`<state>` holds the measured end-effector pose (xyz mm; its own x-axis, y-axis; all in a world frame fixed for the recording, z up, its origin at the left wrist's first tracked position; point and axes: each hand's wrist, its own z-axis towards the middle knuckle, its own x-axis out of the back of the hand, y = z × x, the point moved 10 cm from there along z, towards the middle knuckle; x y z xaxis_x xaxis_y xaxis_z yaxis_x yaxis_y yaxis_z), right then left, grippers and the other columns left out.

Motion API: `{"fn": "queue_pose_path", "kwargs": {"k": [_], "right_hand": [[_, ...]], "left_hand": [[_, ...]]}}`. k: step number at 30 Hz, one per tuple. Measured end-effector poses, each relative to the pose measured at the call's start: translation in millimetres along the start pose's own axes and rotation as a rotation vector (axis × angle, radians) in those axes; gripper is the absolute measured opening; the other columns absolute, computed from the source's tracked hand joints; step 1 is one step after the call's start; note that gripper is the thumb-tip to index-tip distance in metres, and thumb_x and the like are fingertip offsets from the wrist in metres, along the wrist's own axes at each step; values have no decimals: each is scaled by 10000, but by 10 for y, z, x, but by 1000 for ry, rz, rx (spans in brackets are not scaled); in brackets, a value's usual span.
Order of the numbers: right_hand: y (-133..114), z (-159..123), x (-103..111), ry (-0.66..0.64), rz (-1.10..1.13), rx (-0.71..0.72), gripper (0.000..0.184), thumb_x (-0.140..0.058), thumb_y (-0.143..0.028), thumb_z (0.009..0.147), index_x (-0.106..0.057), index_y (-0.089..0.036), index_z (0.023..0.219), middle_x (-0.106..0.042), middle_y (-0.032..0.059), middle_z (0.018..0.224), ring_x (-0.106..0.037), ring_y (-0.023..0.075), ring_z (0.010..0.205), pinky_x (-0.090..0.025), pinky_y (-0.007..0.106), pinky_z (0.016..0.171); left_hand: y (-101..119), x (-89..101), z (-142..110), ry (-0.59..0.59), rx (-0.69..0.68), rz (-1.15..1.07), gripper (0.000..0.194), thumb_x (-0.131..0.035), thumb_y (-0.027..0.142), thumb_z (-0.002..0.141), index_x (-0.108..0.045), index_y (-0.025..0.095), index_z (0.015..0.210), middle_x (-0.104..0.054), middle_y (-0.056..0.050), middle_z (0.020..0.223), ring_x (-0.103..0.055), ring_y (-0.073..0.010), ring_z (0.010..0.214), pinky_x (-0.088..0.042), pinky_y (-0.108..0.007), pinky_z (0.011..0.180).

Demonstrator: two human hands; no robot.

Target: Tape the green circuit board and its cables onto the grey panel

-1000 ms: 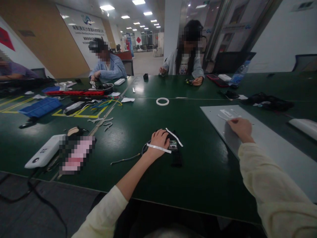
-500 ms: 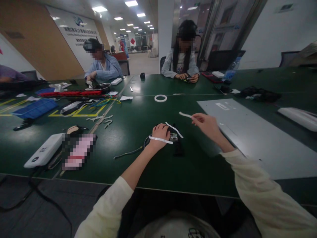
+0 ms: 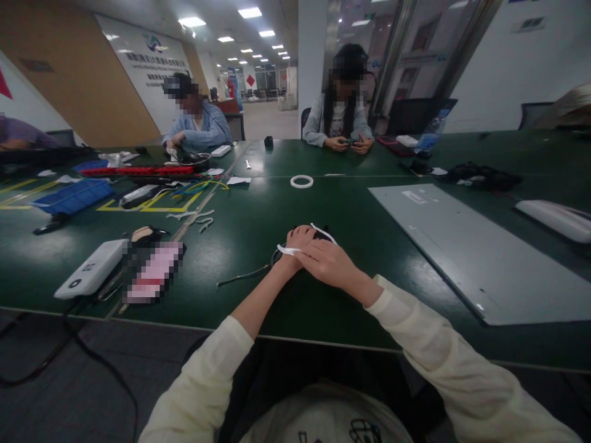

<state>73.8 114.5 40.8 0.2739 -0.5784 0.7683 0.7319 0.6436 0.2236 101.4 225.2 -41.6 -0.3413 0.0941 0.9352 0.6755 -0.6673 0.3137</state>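
My left hand (image 3: 299, 237) lies palm down with its fingers curled over a small black device (image 3: 329, 235), which the hands mostly cover. One white tape strip (image 3: 287, 250) crosses the back of this hand near the wrist. Another white strip (image 3: 324, 232) curves over the device beyond the knuckles. My right hand (image 3: 329, 263) reaches across the left, its fingers together at the strip on the left hand; the fingertips are partly hidden. A thin dark cable (image 3: 244, 277) trails from the device toward the left.
Farther off lies a white tape roll (image 3: 301, 181). A grey panel (image 3: 480, 258) occupies the right side. On the left are a white power bank (image 3: 92, 269), a blurred pink item (image 3: 154, 272), grey-white strips (image 3: 196, 216) and a blue bin (image 3: 74, 197). Other people sit across the table.
My right hand, which held a white tape strip out to the right, has moved left onto my left hand. The circuit board beside the left fingers is now covered.
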Motion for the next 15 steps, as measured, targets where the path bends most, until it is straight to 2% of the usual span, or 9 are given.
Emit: {"fn": "queue_pose_path", "kwargs": {"k": [5,11,15], "right_hand": [[-64,-80,-143,-101,19,23,260,-407,-164,912,-643,-104,1000,-645,113,919,-579,203,871,-487,352,740],[-117,-93,-152,-135,70,12,250,-441,-198,882,-626,-80,1002,-627,127,925,-569,211,857,-481,366,763],[-128,-99,-97,-112,81,18,266,-455,-260,874,-636,-100,988,-638,132,898,-584,210,810,-481,366,732]], "left_hand": [[-64,-78,75,-35,25,-4,303,-353,280,931,-505,201,1181,-482,-72,1295,-389,-231,1254,-309,-444,1052],[-42,-30,60,-41,40,8,316,-372,282,921,-506,190,1191,-491,-80,1291,-398,-233,1244,-321,-432,1041],[-34,9,33,-15,40,6,311,-384,287,913,-505,212,1190,-498,-68,1287,-407,-224,1237,-325,-423,1037]]}}
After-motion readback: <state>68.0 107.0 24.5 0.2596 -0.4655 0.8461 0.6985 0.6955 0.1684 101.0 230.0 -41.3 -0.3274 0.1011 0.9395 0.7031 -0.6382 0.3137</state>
